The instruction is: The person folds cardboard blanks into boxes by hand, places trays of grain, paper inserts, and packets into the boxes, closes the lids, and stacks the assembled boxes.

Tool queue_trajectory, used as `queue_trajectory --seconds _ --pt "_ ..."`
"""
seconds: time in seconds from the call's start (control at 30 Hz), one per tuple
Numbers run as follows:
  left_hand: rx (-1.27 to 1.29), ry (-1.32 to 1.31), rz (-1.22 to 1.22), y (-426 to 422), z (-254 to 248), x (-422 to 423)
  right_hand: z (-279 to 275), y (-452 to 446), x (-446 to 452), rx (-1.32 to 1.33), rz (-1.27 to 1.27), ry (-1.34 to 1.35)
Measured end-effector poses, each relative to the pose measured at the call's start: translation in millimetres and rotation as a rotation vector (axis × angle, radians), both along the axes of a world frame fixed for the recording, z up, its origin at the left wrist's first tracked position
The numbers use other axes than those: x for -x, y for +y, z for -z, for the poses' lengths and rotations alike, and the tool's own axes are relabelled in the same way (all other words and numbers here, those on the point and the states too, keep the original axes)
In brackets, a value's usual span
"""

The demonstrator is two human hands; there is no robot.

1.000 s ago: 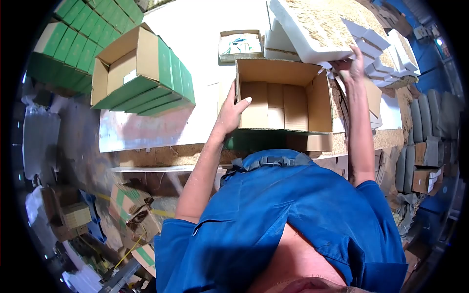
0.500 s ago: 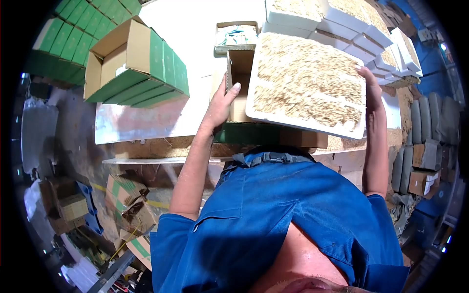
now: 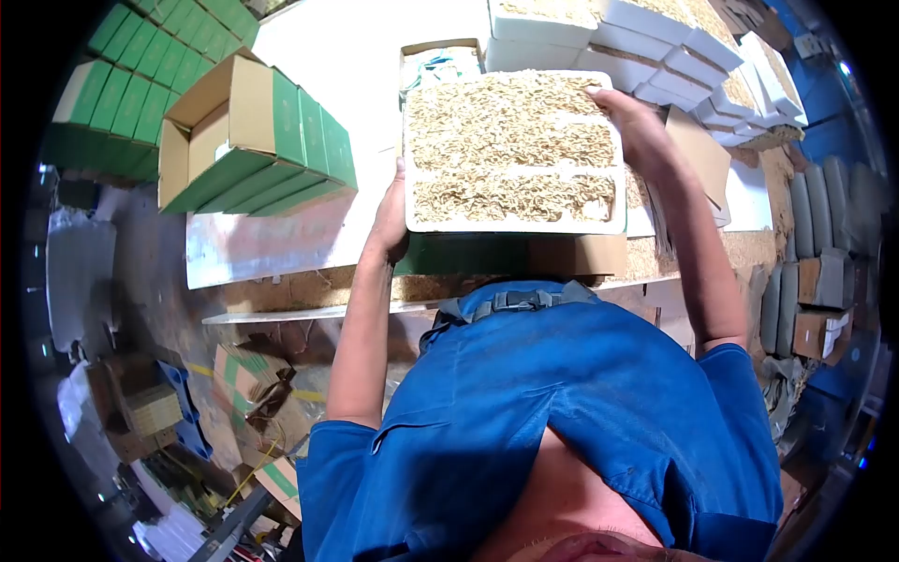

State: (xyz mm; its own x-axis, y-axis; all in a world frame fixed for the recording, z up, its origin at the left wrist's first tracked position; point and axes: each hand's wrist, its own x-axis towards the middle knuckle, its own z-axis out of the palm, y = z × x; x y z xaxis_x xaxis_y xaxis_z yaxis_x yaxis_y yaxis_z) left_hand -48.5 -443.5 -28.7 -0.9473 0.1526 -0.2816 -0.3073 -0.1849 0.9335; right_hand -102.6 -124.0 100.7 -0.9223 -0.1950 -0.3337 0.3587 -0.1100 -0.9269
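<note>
A white foam tray (image 3: pixel 515 150) filled with pale, grain-like bits covers the opening of a cardboard box, whose green and brown front (image 3: pixel 487 255) shows below it. My right hand (image 3: pixel 635 129) grips the tray's upper right edge, with the thumb on the rim. At the left side, my left hand (image 3: pixel 390 217) holds the box wall beside the tray, thumb up; its other fingers are mostly hidden. Whether the tray is inside the box or resting on top cannot be told.
Open green cartons (image 3: pixel 257 140) stand left on the white worktable (image 3: pixel 290 239), near stacked green boxes (image 3: pixel 140 84). Behind is a small box with blue-green strips (image 3: pixel 440 66). Stacked white trays (image 3: pixel 646 61) and cardboard sheets (image 3: pixel 698 159) are at the right.
My right hand has brought the tray from the stack leftward over the box, and the tray has levelled out. The box's open inside is now covered. My left hand stays at its left side.
</note>
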Motion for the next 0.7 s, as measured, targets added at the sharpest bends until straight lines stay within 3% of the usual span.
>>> queue_trajectory --seconds 0.1,0.2,0.27,0.4,0.43,0.5,0.57,0.6,0.7 --pt "-0.050 -0.045 -0.029 1.4 -3.4 0.2 53.1 -6.0 8.8 0.010 0.161 0.170" --pt "0.015 -0.069 -0.044 2.6 -11.9 -0.5 92.7 -1.4 17.8 -0.313 0.244 0.359" --pt "0.395 0.196 -0.030 5.2 -21.6 1.7 89.8 1.1 10.6 -0.547 0.262 0.390" --pt "0.686 0.499 0.054 16.3 -54.3 4.5 92.6 -1.9 4.7 -0.882 0.294 0.591" --pt "0.988 0.668 0.034 22.3 -62.7 2.1 94.2 -4.5 5.0 -0.920 0.313 0.618" --pt "1.334 0.848 0.147 35.3 -88.9 -2.5 84.1 -8.5 -7.3 -0.940 0.325 0.821" --pt "1.351 0.919 0.443 50.1 -106.3 -3.8 77.2 -6.6 -7.0 -1.079 0.259 1.021" --pt "1.293 0.918 0.525 59.7 -107.5 -5.0 72.9 -7.3 -4.8 -1.070 0.298 1.079" --pt "1.443 0.891 0.712 73.6 -100.5 -4.2 54.3 2.9 0.8 -0.966 0.415 1.111"
